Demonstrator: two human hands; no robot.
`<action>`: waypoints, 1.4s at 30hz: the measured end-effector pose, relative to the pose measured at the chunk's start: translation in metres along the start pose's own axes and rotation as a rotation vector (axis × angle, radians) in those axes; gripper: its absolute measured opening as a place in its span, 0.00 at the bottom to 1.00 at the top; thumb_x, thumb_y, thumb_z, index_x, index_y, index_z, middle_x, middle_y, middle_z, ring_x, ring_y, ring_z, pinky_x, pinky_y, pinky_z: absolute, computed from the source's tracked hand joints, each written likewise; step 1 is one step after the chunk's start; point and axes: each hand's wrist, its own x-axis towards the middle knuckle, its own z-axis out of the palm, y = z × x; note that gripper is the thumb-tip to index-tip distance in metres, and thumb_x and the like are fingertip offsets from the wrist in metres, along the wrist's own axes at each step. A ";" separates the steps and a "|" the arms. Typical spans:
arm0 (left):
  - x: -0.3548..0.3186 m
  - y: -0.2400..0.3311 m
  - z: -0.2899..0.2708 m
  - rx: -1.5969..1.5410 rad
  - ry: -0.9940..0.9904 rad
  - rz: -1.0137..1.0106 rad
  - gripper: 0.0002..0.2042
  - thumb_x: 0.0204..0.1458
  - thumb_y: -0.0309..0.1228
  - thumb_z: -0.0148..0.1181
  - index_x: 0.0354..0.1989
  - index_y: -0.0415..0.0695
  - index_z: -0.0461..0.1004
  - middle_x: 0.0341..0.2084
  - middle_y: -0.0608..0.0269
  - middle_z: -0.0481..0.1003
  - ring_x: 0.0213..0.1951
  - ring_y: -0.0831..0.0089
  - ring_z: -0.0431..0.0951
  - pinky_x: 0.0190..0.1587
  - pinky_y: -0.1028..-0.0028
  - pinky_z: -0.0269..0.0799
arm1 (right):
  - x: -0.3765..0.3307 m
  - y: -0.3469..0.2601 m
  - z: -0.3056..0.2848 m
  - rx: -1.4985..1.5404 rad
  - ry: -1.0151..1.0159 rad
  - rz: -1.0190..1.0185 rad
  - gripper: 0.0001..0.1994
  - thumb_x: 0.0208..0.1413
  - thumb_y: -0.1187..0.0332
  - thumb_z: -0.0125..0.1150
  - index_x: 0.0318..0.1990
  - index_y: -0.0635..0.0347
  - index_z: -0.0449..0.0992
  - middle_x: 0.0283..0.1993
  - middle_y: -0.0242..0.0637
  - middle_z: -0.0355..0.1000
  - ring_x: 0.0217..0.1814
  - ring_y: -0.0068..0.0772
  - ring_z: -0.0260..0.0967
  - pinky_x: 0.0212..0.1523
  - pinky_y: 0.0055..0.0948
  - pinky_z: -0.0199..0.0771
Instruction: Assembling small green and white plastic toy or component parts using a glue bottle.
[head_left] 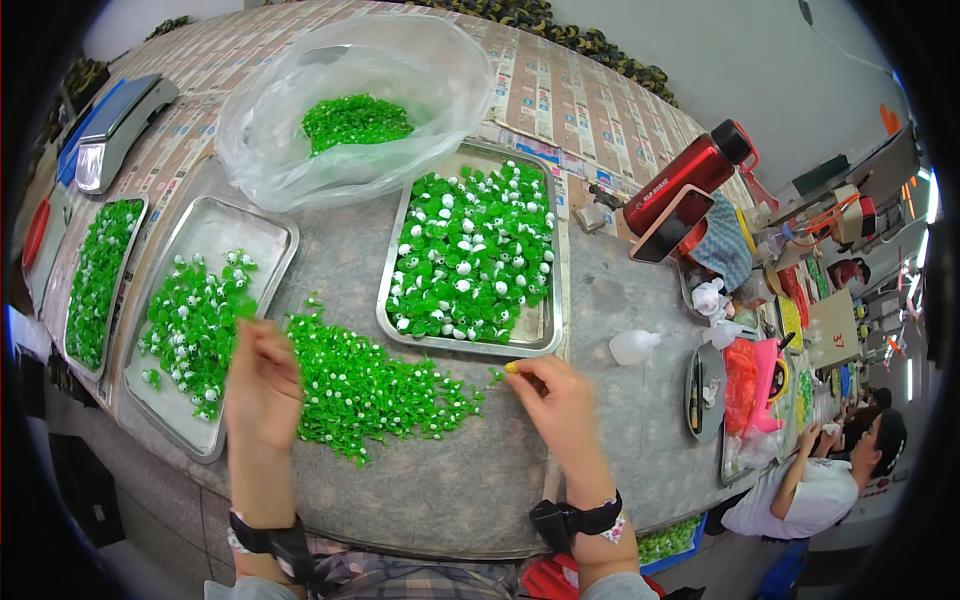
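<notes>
The tray [470,347] at centre is smooth, shiny metal; the green pieces [470,250] in it look like glossy plastic. The bag [255,160] at upper centre is thin, crinkled, translucent plastic. The tabletop [640,430] looks matt; the flask [682,182] at upper right, glossy.

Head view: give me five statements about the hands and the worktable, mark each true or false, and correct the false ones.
1. The person's right hand is beside the loose heap of small green-and-white pieces. True.
2. The large translucent plastic bag is empty. False: the bag holds green pieces.
3. The red cylindrical flask with a black lid is right of the central rectangular silver metal tray. True.
4. The person's left hand is inside the bag. False: the left hand is by the heap's left end.
5. The small white plastic bottle lies in the central tray. False: the bottle is on the grey tabletop, right of that tray.
</notes>
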 end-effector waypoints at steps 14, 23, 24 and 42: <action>-0.034 -0.085 0.003 0.396 -0.167 -0.813 0.10 0.50 0.33 0.46 0.36 0.41 0.66 0.25 0.68 0.68 0.26 0.81 0.69 0.28 0.80 0.69 | -0.011 -0.004 -0.001 0.388 -0.115 0.189 0.05 0.42 0.74 0.56 0.28 0.61 0.69 0.21 0.26 0.62 0.22 0.15 0.59 0.20 0.17 0.56; -0.043 -0.105 -0.003 0.401 -0.147 -0.905 0.08 0.49 0.29 0.49 0.35 0.40 0.67 0.28 0.66 0.69 0.29 0.81 0.69 0.35 0.78 0.70 | -0.020 -0.029 -0.008 0.565 -0.295 0.066 0.06 0.43 0.75 0.55 0.31 0.62 0.71 0.24 0.28 0.62 0.22 0.14 0.55 0.21 0.14 0.54; -0.043 -0.104 -0.002 0.386 -0.158 -0.884 0.07 0.48 0.29 0.49 0.34 0.41 0.68 0.28 0.65 0.69 0.29 0.80 0.69 0.35 0.78 0.70 | -0.019 -0.030 -0.009 0.581 -0.300 0.063 0.06 0.43 0.75 0.55 0.31 0.62 0.70 0.24 0.28 0.62 0.22 0.14 0.56 0.21 0.14 0.55; -0.038 -0.085 0.000 0.562 -0.152 -0.660 0.06 0.44 0.26 0.53 0.31 0.40 0.69 0.22 0.61 0.71 0.25 0.75 0.71 0.30 0.74 0.71 | 0.003 0.070 -0.057 0.327 0.490 0.213 0.19 0.41 0.68 0.59 0.42 0.64 0.63 0.43 0.41 0.65 0.42 0.29 0.62 0.40 0.23 0.61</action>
